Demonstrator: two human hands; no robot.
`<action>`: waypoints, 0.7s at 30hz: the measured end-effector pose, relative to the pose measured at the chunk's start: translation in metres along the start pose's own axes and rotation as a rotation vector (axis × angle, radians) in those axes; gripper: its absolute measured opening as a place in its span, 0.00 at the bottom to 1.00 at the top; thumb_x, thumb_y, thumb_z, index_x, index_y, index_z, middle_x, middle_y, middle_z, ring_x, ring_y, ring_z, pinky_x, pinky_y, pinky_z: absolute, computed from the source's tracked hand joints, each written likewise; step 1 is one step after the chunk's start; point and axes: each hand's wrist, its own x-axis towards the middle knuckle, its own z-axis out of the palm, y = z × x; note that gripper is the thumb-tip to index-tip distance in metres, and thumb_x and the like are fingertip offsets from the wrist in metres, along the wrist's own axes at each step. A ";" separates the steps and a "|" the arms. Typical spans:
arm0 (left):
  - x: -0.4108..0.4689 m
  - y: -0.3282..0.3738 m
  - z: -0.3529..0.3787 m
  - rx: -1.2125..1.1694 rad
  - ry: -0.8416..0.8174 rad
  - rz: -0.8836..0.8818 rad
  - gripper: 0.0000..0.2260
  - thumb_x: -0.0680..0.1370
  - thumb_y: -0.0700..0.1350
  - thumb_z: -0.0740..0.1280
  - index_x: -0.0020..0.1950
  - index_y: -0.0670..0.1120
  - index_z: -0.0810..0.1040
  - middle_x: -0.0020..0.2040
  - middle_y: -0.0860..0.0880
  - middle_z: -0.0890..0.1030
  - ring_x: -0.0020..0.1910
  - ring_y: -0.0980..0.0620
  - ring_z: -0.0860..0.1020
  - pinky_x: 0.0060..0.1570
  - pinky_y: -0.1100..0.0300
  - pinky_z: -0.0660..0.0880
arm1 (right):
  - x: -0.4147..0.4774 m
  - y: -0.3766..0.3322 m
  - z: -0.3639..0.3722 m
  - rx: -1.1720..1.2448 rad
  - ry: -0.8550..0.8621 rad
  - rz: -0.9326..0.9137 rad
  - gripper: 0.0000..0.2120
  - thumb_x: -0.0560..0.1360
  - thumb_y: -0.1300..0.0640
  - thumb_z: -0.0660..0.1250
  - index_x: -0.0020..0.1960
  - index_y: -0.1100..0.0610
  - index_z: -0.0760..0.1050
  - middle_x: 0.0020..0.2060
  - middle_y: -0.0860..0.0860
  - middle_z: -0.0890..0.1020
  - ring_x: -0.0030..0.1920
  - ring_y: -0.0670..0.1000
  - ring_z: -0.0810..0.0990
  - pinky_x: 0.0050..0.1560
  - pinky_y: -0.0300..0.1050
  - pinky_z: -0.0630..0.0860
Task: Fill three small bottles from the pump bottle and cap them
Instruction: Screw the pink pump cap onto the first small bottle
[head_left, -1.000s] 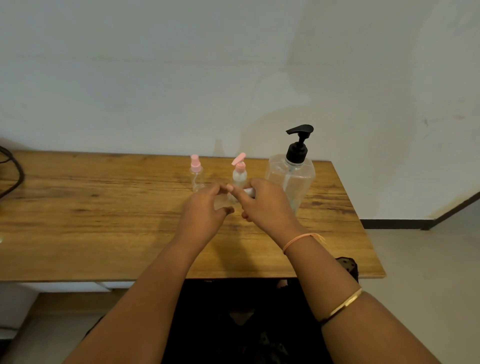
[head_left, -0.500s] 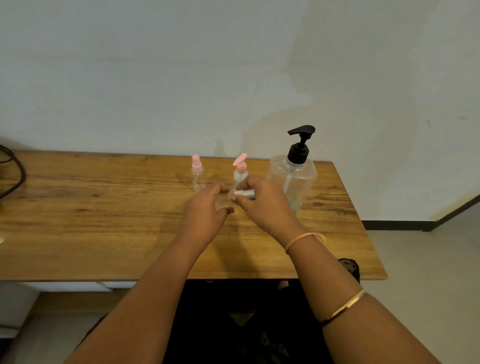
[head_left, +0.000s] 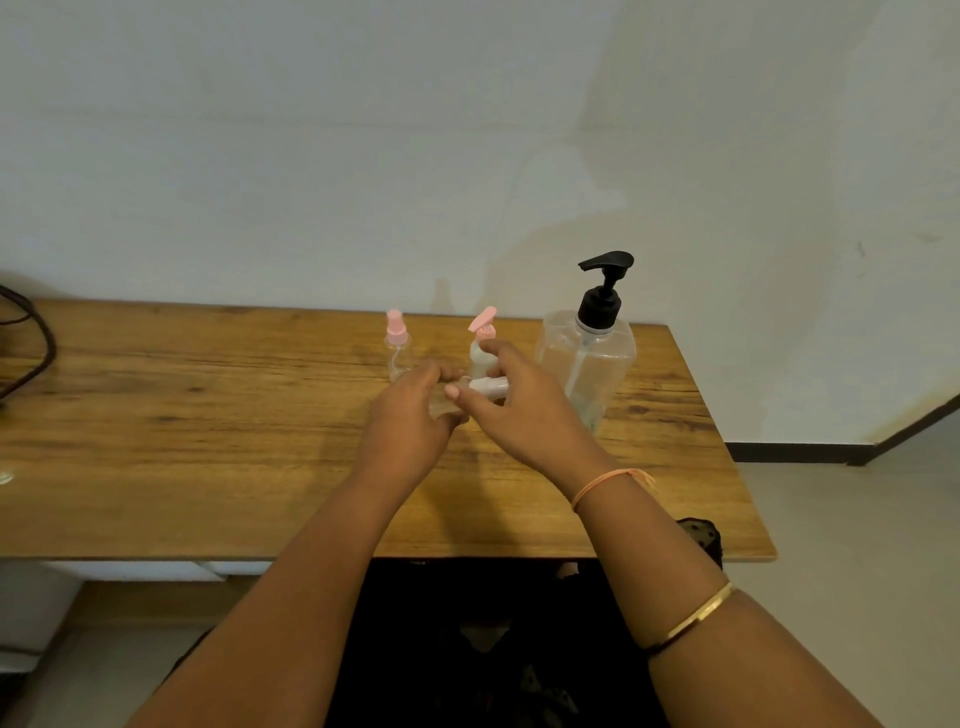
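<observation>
A large clear pump bottle (head_left: 589, 364) with a black pump head stands at the table's back right. Left of it stands a small white bottle (head_left: 482, 349) with a pink flip cap raised. Further left is a small clear bottle (head_left: 398, 348) with a pink spray top. My left hand (head_left: 415, 421) grips a third small clear bottle (head_left: 441, 402), mostly hidden by its fingers. My right hand (head_left: 519, 410) pinches a white cap (head_left: 488, 387) at that bottle's mouth.
The wooden table (head_left: 208, 441) runs along a white wall. A dark cable (head_left: 31, 343) loops at its far left edge. The table's right edge drops to a light floor. Dark clothing lies below the front edge.
My right hand has turned at the white cap, with its fingers spread wider. The left hand and the standing bottles have stayed in place.
</observation>
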 end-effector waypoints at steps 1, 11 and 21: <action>0.000 0.000 0.000 0.001 -0.002 0.004 0.13 0.71 0.41 0.74 0.53 0.49 0.76 0.52 0.55 0.79 0.49 0.57 0.74 0.45 0.62 0.68 | -0.001 0.000 0.001 -0.014 0.010 0.023 0.22 0.76 0.45 0.65 0.64 0.57 0.71 0.51 0.48 0.78 0.51 0.48 0.77 0.52 0.46 0.75; 0.001 -0.002 0.000 0.067 -0.015 -0.015 0.16 0.71 0.40 0.73 0.57 0.47 0.76 0.55 0.53 0.78 0.54 0.54 0.74 0.48 0.64 0.65 | -0.003 0.005 -0.008 -0.113 0.106 -0.076 0.08 0.72 0.60 0.71 0.52 0.56 0.79 0.47 0.48 0.78 0.44 0.44 0.72 0.38 0.31 0.66; 0.007 -0.019 -0.002 0.070 0.137 -0.331 0.17 0.73 0.36 0.70 0.61 0.43 0.73 0.61 0.46 0.77 0.58 0.46 0.75 0.50 0.58 0.69 | -0.019 0.019 -0.022 -0.110 0.177 0.085 0.09 0.69 0.55 0.74 0.47 0.52 0.76 0.36 0.40 0.74 0.40 0.43 0.74 0.40 0.39 0.71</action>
